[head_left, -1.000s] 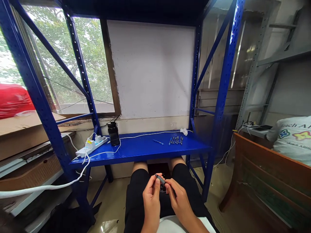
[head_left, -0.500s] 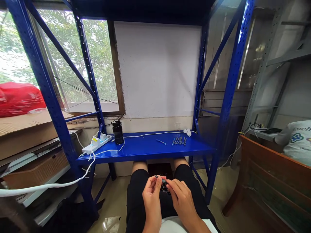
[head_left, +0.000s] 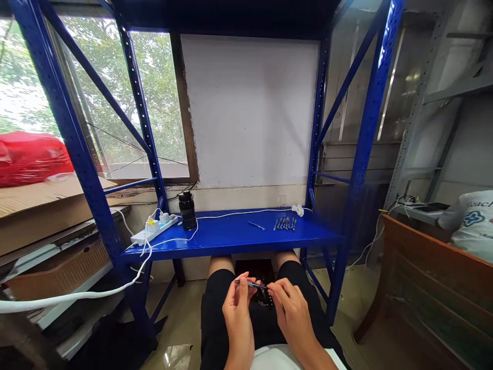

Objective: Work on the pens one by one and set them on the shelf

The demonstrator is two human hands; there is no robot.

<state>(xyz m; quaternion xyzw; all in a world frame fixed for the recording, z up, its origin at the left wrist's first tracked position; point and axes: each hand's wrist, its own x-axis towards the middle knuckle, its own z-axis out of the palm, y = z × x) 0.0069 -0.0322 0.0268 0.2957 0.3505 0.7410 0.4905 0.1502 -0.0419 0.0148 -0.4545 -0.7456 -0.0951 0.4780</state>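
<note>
Over my lap, my left hand pinches a slim pen barrel, dark at its left end and greyish in the middle. My right hand has its thumb and fingertips closed on the far end of a thin dark rod that looks like a pen refill. The rod lies in line with the barrel and reaches toward my left fingers; the join is too small to make out. Below my hands, several small dark pieces lie on a dark surface between my legs, partly hidden.
On the blue table lie a single blue pen and a row of several pens. A black bottle and a white power strip with cables stand at the left. Crumpled white tissue lies at the back right.
My hands have moved apart, my left hand slightly left and my right hand slightly right. More of the barrel and the thin rod now shows between them.
</note>
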